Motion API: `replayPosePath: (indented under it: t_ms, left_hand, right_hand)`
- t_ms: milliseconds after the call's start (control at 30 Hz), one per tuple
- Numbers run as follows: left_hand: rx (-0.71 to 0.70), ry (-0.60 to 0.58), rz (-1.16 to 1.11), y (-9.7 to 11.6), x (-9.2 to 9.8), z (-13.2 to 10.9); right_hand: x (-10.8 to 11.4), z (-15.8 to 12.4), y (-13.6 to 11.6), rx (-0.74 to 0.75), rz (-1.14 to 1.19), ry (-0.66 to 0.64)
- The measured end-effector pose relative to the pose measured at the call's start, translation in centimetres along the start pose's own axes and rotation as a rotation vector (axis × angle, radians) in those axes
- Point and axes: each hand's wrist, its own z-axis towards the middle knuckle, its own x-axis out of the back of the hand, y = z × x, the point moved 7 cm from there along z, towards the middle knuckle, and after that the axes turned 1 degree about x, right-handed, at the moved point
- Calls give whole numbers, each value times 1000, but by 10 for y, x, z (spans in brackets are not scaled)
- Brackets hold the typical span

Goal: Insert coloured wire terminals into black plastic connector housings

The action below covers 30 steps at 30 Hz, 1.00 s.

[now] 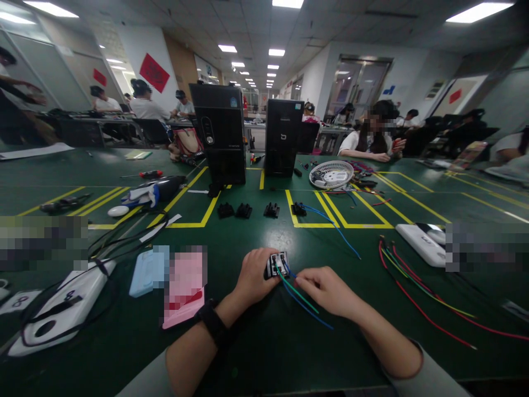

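Observation:
My left hand (253,274) is closed around the side of a small black-and-white terminal block (276,258) on the green table. A green wire (298,294) and a blue wire (311,314) run out of the block toward the lower right. Just right of the block, my right hand (328,288) pinches a blue wire close to where it meets the terminals. The fingertips partly hide that wire, and its exact seating cannot be made out. Beyond the hands, several black terminal pieces stand in a row, the rightmost one (298,208) with blue wires attached.
Red, yellow and green wires (413,286) lie to the right near a white device (425,242). A pink box (185,309) and a light-blue box (144,273) are at left. Two black computer towers (283,138) and a white basket (330,175) stand farther back.

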Motion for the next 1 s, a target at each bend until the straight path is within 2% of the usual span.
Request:
replayPosePath:
  t_ms: [133,400,600,700,867,1000]
  left_hand:
    - [-2,-4,3,1,0,0]
    - [2,-6,2,1,1,0]
    - [-2,-1,8,1,2,0]
    - [6,-6,3,1,1,0]
    - [9,-3,6,-1,1,-1]
    - [1,-6,1,1,0,0]
  right_hand:
    - [9,-1,-8,30,70,73]
    - [-3,0,-3,31,-131,-21]
    - [6,-3,-12,85,-62,69]
    - [-1,-2,-11,107,-131,23]
    - [-8,-1,-3,61,-272,-28]
    - [1,-2,-10,88,-160,31]
